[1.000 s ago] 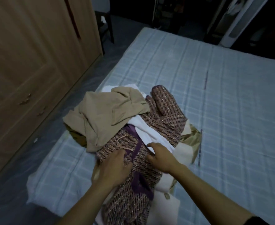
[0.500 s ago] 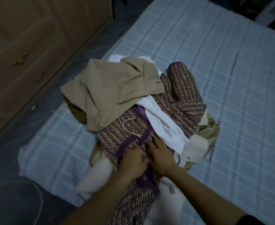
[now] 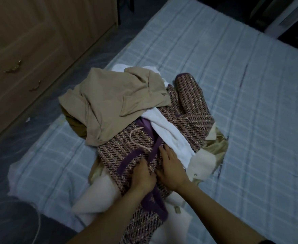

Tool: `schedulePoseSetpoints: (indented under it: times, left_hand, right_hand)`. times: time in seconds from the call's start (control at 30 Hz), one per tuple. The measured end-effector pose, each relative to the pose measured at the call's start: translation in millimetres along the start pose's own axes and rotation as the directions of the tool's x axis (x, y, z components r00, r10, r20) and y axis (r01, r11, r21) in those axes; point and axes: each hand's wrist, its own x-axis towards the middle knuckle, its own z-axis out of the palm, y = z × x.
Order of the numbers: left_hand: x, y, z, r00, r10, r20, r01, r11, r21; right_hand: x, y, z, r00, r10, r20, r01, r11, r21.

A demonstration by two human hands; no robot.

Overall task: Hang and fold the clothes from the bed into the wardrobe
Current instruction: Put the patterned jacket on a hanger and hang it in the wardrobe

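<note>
Tweed jacket [image 3: 185, 124], pink-brown weave with purple trim [image 3: 136, 156], lies in the centre of the frame on top of the clothes pile, one sleeve reaching toward upper right. Pink cord loop [image 3: 136, 140] sits on its front panel.

Left hand [image 3: 143, 175] rests on the tweed just below the purple trim, fingers curled down into the fabric; whether it pinches the cloth I cannot tell. Right hand [image 3: 171, 166] lies flat beside it, touching it, fingers straight and slightly spread, pressing the jacket front. Both forearms enter from the bottom edge.

Against half a second earlier: hands stay side by side at the same spot on the jacket, with the right fingers stretched a little further up toward the white garment. Pile keeps its arrangement. A second ago the hands sat apart, either side of the trim.

Around the jacket: white garment [image 3: 171, 132] crosses over it, just right of the trim. Beige top [image 3: 113, 101] is crumpled over the pile's upper left. Brown cloth [image 3: 76, 125] shows under the beige at left. Cream piece [image 3: 99, 196] and gold satin fabric [image 3: 217, 143] stick out beneath the tweed, lower left and right.

Bed [image 3: 250, 103] carries a pale blue checked cover and fills the right and centre of the frame. Wooden wardrobe [image 3: 30, 41] with brass handles [image 3: 12, 66] stands upper left, across a strip of dark floor [image 3: 9, 150]. Room is dim.
</note>
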Motion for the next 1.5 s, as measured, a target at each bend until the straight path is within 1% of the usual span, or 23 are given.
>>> schedulePoseSetpoints:
  times: [0.07, 0.17, 0.27, 0.37, 0.5, 0.6, 0.73, 0.8, 0.87, 0.97, 1.03, 1.13, 1.2, 1.27, 1.33, 1.4, 1.5]
  left_hand:
    - [-4.5, 2.4, -3.9, 0.999, 0.044, -0.020, -0.044, 0.998, -0.043]
    - [-12.1, 6.6, -19.4, 0.988, 0.130, -0.080, -0.134, 0.990, -0.037]
    - [-19.5, 12.5, -40.4, 0.967, 0.199, -0.157, -0.201, 0.980, 0.003]
    - [-28.0, 20.3, -64.2, 0.939, 0.274, -0.209, -0.269, 0.962, 0.053]
    - [-44.9, 33.1, -100.2, 0.883, 0.409, -0.231, -0.387, 0.912, 0.139]
    - [-58.5, 41.7, -127.2, 0.819, 0.514, -0.253, -0.481, 0.857, 0.183]
    - [-77.7, 55.7, -165.3, 0.749, 0.622, -0.231, -0.568, 0.781, 0.259]
    - [-88.1, 67.3, -187.7, 0.719, 0.665, -0.203, -0.602, 0.742, 0.297]
    - [-98.9, 81.1, -211.9, 0.692, 0.697, -0.186, -0.620, 0.707, 0.341]
    - [-113.6, 102.5, -242.7, 0.619, 0.765, -0.179, -0.661, 0.630, 0.407]
    - [-124.6, 116.8, -259.9, 0.584, 0.795, -0.164, -0.673, 0.587, 0.449]
    - [-142.5, 135.3, -280.7, 0.540, 0.836, -0.103, -0.699, 0.513, 0.499]
    - [-157.1, 145.2, -291.1, 0.524, 0.850, -0.051, -0.696, 0.462, 0.551]
    - [-172.4, 154.2, -300.2, 0.484, 0.874, -0.031, -0.691, 0.404, 0.599]
    - [-188.2, 163.7, -307.0, 0.440, 0.898, -0.020, -0.682, 0.348, 0.643]
    - [-201.6, 172.5, -311.7, 0.416, 0.909, -0.015, -0.656, 0.312, 0.687]
    - [-218.3, 183.6, -315.5, 0.415, 0.909, -0.039, -0.594, 0.303, 0.746]
  right_hand:
    - [-1.9, -1.9, -7.7, 0.998, -0.017, -0.053, 0.020, 0.999, 0.051]
    - [0.0, -5.3, -21.9, 0.991, -0.044, -0.128, 0.056, 0.994, 0.094]
    - [2.2, -14.3, -42.0, 0.977, -0.084, -0.195, 0.103, 0.991, 0.086]
    - [2.7, -24.6, -61.1, 0.968, -0.100, -0.229, 0.116, 0.992, 0.057]
    - [6.8, -37.8, -84.8, 0.959, -0.105, -0.262, 0.115, 0.993, 0.024]
    - [8.1, -49.8, -105.7, 0.954, -0.092, -0.287, 0.101, 0.995, 0.017]
    - [4.9, -64.7, -138.2, 0.925, -0.090, -0.368, 0.096, 0.995, -0.003]
    - [2.3, -68.8, -159.0, 0.899, -0.093, -0.427, 0.097, 0.995, -0.013]
    - [0.1, -71.5, -183.1, 0.860, -0.108, -0.499, 0.105, 0.994, -0.035]
    - [-4.8, -74.0, -218.7, 0.789, -0.170, -0.590, 0.152, 0.985, -0.081]
    - [-11.2, -78.6, -241.0, 0.758, -0.191, -0.624, 0.189, 0.979, -0.069]
    - [-20.2, -82.8, -265.4, 0.749, -0.200, -0.632, 0.228, 0.973, -0.038]
    - [-26.3, -83.3, -277.1, 0.761, -0.222, -0.610, 0.253, 0.967, -0.036]
    - [-34.9, -84.6, -287.4, 0.772, -0.251, -0.584, 0.279, 0.959, -0.044]
    - [-45.6, -84.5, -295.4, 0.768, -0.272, -0.580, 0.302, 0.952, -0.047]
    - [-58.2, -83.7, -300.9, 0.739, -0.286, -0.610, 0.327, 0.944, -0.047]
    - [-77.7, -83.0, -308.2, 0.667, -0.291, -0.686, 0.381, 0.924, -0.022]
